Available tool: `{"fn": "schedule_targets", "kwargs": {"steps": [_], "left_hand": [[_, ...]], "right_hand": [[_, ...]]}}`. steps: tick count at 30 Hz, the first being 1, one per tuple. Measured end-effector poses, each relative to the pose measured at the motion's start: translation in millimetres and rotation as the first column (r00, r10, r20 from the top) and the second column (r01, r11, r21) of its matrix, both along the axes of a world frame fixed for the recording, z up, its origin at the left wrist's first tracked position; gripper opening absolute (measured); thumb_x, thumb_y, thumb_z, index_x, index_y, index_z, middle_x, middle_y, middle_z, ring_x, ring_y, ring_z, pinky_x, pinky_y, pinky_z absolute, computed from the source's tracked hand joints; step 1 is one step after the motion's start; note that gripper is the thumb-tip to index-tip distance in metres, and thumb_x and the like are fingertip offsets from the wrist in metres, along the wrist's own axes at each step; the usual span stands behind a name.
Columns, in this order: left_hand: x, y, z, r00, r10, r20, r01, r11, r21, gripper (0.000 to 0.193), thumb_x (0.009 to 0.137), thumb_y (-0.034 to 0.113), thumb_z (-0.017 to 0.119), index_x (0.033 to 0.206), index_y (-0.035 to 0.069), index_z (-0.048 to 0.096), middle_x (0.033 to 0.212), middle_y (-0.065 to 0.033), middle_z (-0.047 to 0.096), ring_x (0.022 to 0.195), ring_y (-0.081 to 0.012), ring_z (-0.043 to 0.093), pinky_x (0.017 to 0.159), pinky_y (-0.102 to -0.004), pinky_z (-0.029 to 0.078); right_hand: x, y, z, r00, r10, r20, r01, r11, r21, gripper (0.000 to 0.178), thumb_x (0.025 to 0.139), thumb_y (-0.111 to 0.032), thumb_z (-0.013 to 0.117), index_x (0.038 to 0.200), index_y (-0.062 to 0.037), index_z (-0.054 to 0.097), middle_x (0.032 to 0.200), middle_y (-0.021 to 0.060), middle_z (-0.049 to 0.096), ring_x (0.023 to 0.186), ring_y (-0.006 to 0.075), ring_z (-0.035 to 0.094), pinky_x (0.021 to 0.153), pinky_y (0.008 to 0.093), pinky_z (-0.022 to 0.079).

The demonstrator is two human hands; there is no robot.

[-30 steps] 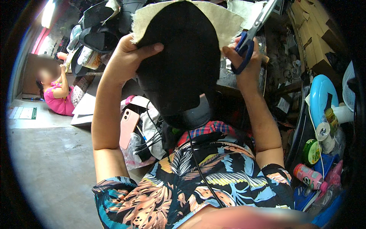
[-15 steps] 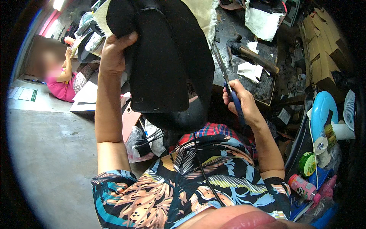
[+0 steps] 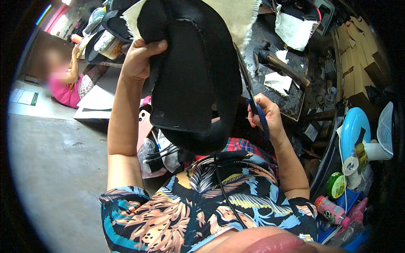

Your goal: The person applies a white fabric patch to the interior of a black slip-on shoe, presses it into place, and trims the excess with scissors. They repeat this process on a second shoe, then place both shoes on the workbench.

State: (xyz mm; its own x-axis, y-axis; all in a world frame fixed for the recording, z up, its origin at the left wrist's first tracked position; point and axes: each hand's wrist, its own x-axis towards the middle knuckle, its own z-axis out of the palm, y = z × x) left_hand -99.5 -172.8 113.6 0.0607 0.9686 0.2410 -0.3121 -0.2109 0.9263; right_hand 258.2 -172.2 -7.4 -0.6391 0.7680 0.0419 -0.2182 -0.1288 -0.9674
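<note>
My left hand [image 3: 143, 59] is closed on the upper left edge of a large black curved fabric piece [image 3: 181, 80], thumb on top. This piece has a flat, rounded-corner panel with a seam along it, and it hangs upright in front of me. Cream cloth with frayed edges [image 3: 234, 19] shows behind its top. In my right hand [image 3: 268, 116] is a pair of scissors with blue handles [image 3: 261, 118]. Their dark blades point up and lie close beside the black piece's right edge; whether they touch it I cannot tell.
A hammer [image 3: 282, 67] and white cloth scraps [image 3: 293, 29] lie on the dark workbench [image 3: 291, 103]. To the right stand a blue ring-shaped object [image 3: 354, 126], a pink bottle [image 3: 331, 208] and a green tub [image 3: 335, 185]. At far left another person in pink [image 3: 65, 90] sits working.
The black piece and my left hand have shifted a little right and down in the picture. The scissor blades now sit closer to the black piece's right edge.
</note>
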Motion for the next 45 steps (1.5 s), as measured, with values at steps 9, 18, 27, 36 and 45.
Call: {"fn": "schedule_targets", "kwargs": {"steps": [9, 18, 27, 36, 45], "left_hand": [[1, -3, -4, 0.996, -0.040, -0.084, 0.032, 0.996, -0.088, 0.035, 0.077, 0.000, 0.079, 0.111, 0.003, 0.075, 0.104, -0.0115, 0.075, 0.094, -0.0247, 0.072, 0.096, -0.0403, 0.055], [1, -1, -7, 0.969, -0.205, -0.140, 0.184, 0.972, -0.147, 0.035, 0.080, 0.000, 0.079, 0.114, 0.004, 0.074, 0.107, -0.0090, 0.075, 0.097, -0.0209, 0.070, 0.095, -0.0384, 0.055], [9, 1, -9, 0.918, -0.271, -0.290, 0.254, 0.962, -0.096, 0.041, 0.083, 0.002, 0.077, 0.123, 0.003, 0.069, 0.114, -0.0076, 0.073, 0.102, -0.0183, 0.068, 0.098, -0.0363, 0.052], [9, 0, -5, 0.882, -0.260, -0.392, 0.214, 0.964, -0.160, 0.036, 0.083, 0.004, 0.078, 0.119, 0.003, 0.071, 0.110, -0.0070, 0.074, 0.100, -0.0171, 0.068, 0.098, -0.0351, 0.051], [8, 1, 0, 0.771, -0.290, -0.567, 0.266, 0.956, -0.128, 0.036, 0.084, 0.009, 0.079, 0.118, 0.002, 0.071, 0.106, -0.0023, 0.074, 0.100, -0.0133, 0.063, 0.097, -0.0294, 0.047]], "right_hand": [[-1, 3, -1, 0.998, 0.024, -0.065, -0.018, 0.994, 0.103, 0.063, 0.079, -0.060, 0.079, 0.098, -0.0038, 0.058, 0.076, -0.0007, 0.053, 0.058, 0.0056, 0.051, 0.051, 0.0200, 0.039], [0, 16, 9, 0.999, -0.042, -0.019, 0.045, 0.972, 0.231, 0.031, 0.077, -0.012, 0.084, 0.096, -0.0042, 0.060, 0.078, -0.0040, 0.056, 0.068, 0.0036, 0.054, 0.061, 0.0194, 0.042], [10, 23, 9, 0.986, -0.083, 0.148, 0.023, 0.928, 0.372, 0.040, 0.073, -0.016, 0.088, 0.096, -0.0013, 0.059, 0.080, -0.0028, 0.054, 0.070, 0.0050, 0.052, 0.064, 0.0219, 0.043], [20, 22, 13, 0.964, -0.089, 0.250, 0.005, 0.948, 0.320, 0.053, 0.068, -0.033, 0.091, 0.098, -0.0007, 0.060, 0.076, 0.0006, 0.055, 0.071, 0.0086, 0.051, 0.066, 0.0251, 0.043], [22, 26, 20, 0.984, -0.064, 0.166, -0.006, 0.921, 0.390, 0.055, 0.068, -0.033, 0.093, 0.098, 0.0020, 0.062, 0.080, -0.0004, 0.056, 0.071, 0.0103, 0.050, 0.065, 0.0258, 0.043]]}}
